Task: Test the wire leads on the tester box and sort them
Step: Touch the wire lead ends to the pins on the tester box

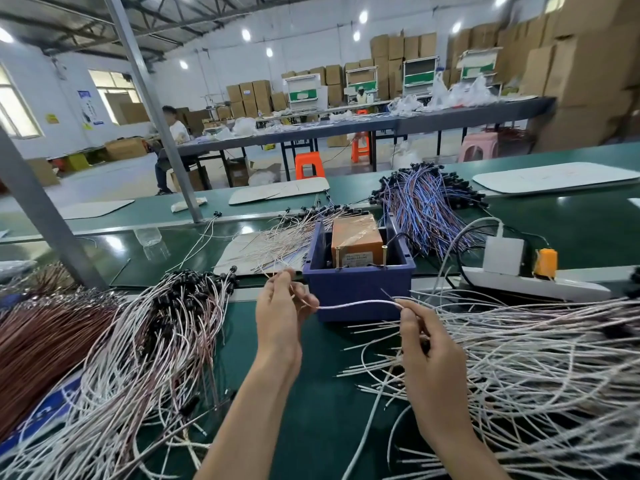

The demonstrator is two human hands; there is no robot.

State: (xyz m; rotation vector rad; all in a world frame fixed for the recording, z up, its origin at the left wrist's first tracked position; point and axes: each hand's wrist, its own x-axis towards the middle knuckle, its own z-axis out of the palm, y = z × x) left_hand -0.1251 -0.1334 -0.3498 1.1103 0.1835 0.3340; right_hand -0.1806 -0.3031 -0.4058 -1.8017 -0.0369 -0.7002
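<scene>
Both hands, left hand [280,306] and right hand [424,344], pinched one wire lead [356,304] before the tester box [360,271]; large untested pile [519,358] remained.

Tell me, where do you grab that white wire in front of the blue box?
Pinch the white wire by its coated part near each end, coming from the near side, as the left hand and right hand do. It is thin and floppy; two pinches keep it stretched and leave its tips free for the two screws on the blue tester box.
</scene>
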